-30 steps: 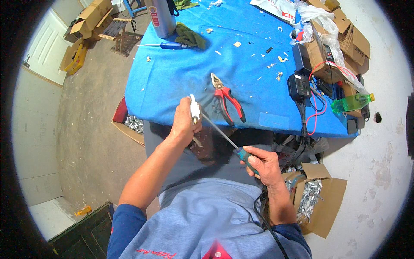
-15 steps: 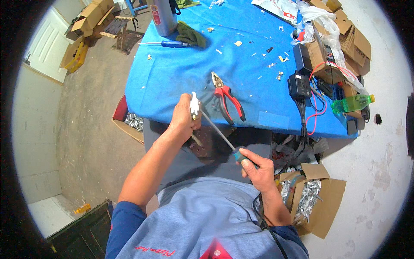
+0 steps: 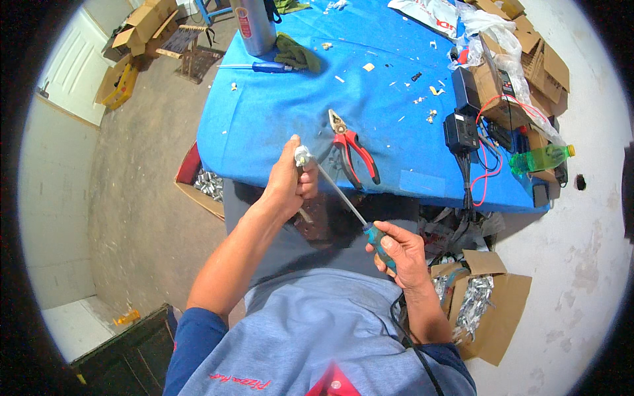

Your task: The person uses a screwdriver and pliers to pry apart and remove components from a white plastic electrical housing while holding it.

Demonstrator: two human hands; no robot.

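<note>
Just in front of the table's near edge, my left hand point(image 3: 285, 179) is closed around a small white part point(image 3: 302, 154) with metal on it, whose lower portion is hidden by the fingers. My right hand point(image 3: 404, 256) grips the teal and dark handle of a screwdriver point(image 3: 345, 202). Its long shaft points up and left, and the tip is at or very close to the white part; whether they touch I cannot tell. Red-handled pliers point(image 3: 357, 155) lie on the blue cloth point(image 3: 264, 119), right of my left hand.
A blue-handled screwdriver point(image 3: 269, 67) lies by a steel flask point(image 3: 255, 30) and a dark green cloth point(image 3: 297, 53). Black adapters point(image 3: 460, 132) with cables and a green bottle point(image 3: 541, 159) stand at the right. Below, an open box point(image 3: 505, 297) holds metal strips; another box point(image 3: 210, 185) holds metal pieces.
My left hand has turned the white part, so its end now faces up. The right hand has turned the screwdriver handle and sits slightly lower right; more of the handle shows.
</note>
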